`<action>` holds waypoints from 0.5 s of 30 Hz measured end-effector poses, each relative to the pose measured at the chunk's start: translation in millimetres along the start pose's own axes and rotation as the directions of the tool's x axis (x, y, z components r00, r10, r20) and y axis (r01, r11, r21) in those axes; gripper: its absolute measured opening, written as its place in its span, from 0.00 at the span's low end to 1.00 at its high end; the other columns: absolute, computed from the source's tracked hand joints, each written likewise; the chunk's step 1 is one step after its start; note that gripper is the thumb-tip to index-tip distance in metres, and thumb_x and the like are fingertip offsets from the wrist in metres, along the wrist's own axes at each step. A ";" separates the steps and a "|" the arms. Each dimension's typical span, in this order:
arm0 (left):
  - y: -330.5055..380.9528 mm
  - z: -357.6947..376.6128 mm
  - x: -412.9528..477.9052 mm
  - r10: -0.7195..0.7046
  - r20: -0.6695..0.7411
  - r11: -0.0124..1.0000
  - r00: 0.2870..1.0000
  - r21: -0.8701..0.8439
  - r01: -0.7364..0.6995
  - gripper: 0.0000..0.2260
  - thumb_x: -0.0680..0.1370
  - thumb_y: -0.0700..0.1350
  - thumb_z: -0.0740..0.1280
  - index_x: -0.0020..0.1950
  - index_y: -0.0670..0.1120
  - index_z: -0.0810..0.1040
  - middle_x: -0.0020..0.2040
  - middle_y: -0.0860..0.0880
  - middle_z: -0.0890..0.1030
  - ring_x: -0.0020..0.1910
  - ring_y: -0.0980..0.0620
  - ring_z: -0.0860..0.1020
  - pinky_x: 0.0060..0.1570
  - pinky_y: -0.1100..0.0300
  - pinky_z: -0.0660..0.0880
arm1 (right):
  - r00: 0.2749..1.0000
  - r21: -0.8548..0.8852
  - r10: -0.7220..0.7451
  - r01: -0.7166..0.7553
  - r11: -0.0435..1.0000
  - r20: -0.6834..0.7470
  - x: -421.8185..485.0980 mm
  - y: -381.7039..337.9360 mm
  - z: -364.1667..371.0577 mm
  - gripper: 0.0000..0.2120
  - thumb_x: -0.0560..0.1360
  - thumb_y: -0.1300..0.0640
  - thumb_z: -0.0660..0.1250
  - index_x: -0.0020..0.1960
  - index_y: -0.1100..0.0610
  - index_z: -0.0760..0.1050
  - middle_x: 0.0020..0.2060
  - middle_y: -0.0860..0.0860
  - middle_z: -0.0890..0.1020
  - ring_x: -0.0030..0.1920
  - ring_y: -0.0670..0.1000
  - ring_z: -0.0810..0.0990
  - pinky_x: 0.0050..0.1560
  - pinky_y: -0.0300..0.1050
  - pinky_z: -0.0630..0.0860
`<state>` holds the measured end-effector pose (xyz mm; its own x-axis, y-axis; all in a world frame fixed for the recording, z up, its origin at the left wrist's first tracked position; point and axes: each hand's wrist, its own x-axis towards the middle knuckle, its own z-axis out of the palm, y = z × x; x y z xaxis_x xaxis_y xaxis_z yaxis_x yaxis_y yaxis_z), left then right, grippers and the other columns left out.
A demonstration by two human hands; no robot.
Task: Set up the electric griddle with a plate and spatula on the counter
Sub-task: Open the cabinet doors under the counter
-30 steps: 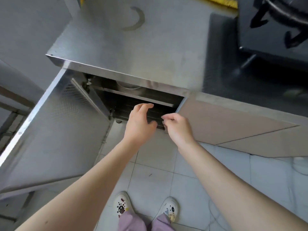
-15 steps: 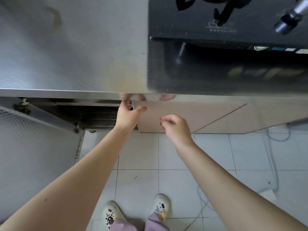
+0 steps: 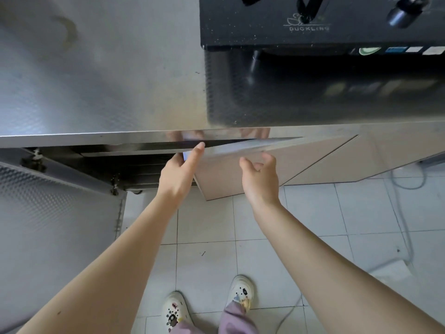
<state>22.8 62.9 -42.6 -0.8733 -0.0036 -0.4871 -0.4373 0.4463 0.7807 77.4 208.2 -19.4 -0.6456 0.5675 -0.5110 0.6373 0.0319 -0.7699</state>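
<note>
No griddle, plate or spatula shows in the head view. My left hand (image 3: 179, 175) grips the left edge of a beige cabinet door (image 3: 221, 182) under the steel counter (image 3: 108, 80), thumb on the front and fingers behind it. That door stands slightly ajar, its top edge angled out from the counter front. My right hand (image 3: 261, 183) hovers just in front of the same door with fingers apart, holding nothing. The cabinet interior (image 3: 134, 165) to the left is dark, with only shelf rails visible.
A black gas stove (image 3: 313, 20) sits on the counter at the upper right. A steel cabinet door (image 3: 55, 225) hangs wide open at the left. A grey cable (image 3: 407, 225) trails over the tiled floor at the right. My feet stand close to the cabinet.
My left hand left the open cabinet's interior, took the beige door's edge and pulled it ajar. My right hand's fingers spread open. The view shifted right along the counter.
</note>
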 end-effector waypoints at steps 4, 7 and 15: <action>1.6 -6.8 -19.9 0.005 0.112 0.953 0.994 0.302 -0.038 0.23 0.66 0.75 0.54 0.38 0.59 0.77 0.43 0.51 0.80 0.50 0.44 0.78 0.53 0.52 0.73 | 0.995 0.084 0.071 -0.064 0.994 -0.074 -19.8 7.9 3.2 0.31 0.78 0.53 0.62 0.77 0.55 0.53 0.72 0.55 0.68 0.67 0.57 0.72 0.59 0.49 0.71; 2.0 2.0 -36.1 -0.061 0.253 0.853 0.966 0.516 -0.081 0.32 0.68 0.76 0.51 0.52 0.55 0.80 0.48 0.46 0.81 0.51 0.42 0.78 0.48 0.55 0.69 | 0.987 0.126 0.087 -0.070 0.990 -0.138 -33.0 18.9 -0.1 0.29 0.79 0.56 0.62 0.76 0.53 0.54 0.69 0.55 0.72 0.62 0.56 0.76 0.51 0.44 0.74; -2.2 33.6 -78.3 -0.353 0.608 0.865 0.711 0.502 0.001 0.27 0.70 0.73 0.56 0.52 0.52 0.74 0.47 0.54 0.77 0.42 0.52 0.79 0.43 0.59 0.81 | 0.928 0.266 0.129 -0.034 0.963 -0.349 -53.9 54.8 -38.7 0.16 0.82 0.54 0.53 0.67 0.53 0.70 0.48 0.46 0.74 0.41 0.45 0.74 0.33 0.29 0.62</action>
<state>99.4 92.3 -19.4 -0.3357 0.3839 -0.8602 -0.2715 0.8350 0.4786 163.4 211.2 -19.3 -0.3704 0.8180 -0.4401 0.5236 -0.2075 -0.8263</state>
